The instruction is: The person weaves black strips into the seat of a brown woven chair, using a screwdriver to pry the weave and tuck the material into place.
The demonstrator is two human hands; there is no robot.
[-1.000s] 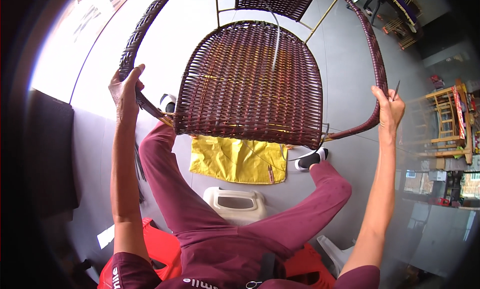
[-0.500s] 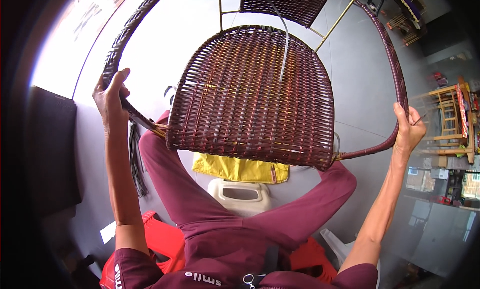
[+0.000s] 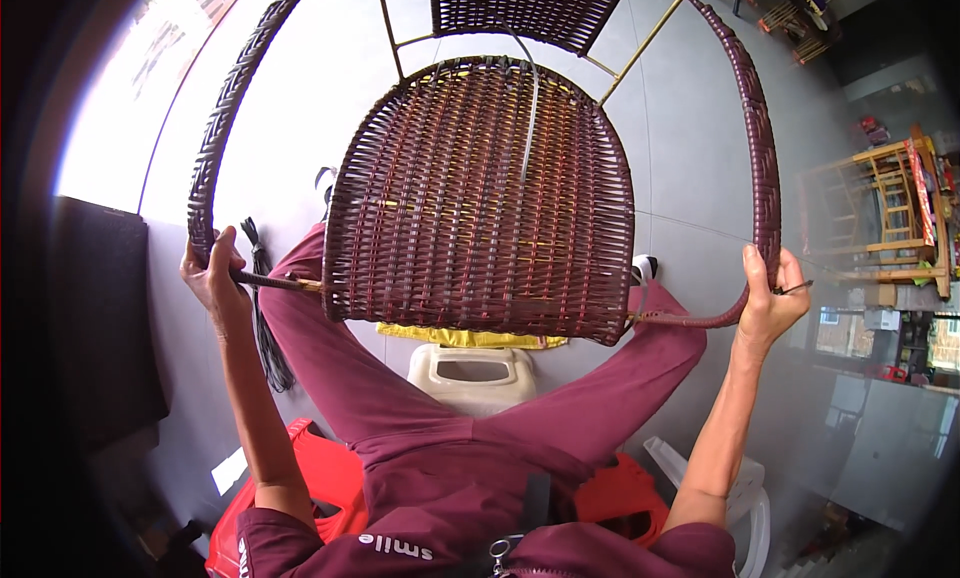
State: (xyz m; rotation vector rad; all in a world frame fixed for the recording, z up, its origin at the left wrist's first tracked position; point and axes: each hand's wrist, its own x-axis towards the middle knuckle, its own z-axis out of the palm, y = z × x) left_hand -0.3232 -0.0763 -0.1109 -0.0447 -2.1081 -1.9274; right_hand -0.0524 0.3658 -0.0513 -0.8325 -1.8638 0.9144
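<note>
Holding up a woven wicker chair [image 3: 480,198] filling frame centre – left hand [image 3: 212,278] gripping the wrapped armrest hoop at middle left, right hand [image 3: 768,303] clamping the hoop at middle right, a thin dark tool [image 3: 798,288] sticking out between its fingers. Yellow cloth [image 3: 470,336] and cream plastic container [image 3: 472,373] lying on the floor below centre.

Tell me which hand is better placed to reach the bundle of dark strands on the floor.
Left. The left hand grips the woven chair armrest right beside the dark strand bundle; the right hand holds the opposite armrest, across the seat.
</note>
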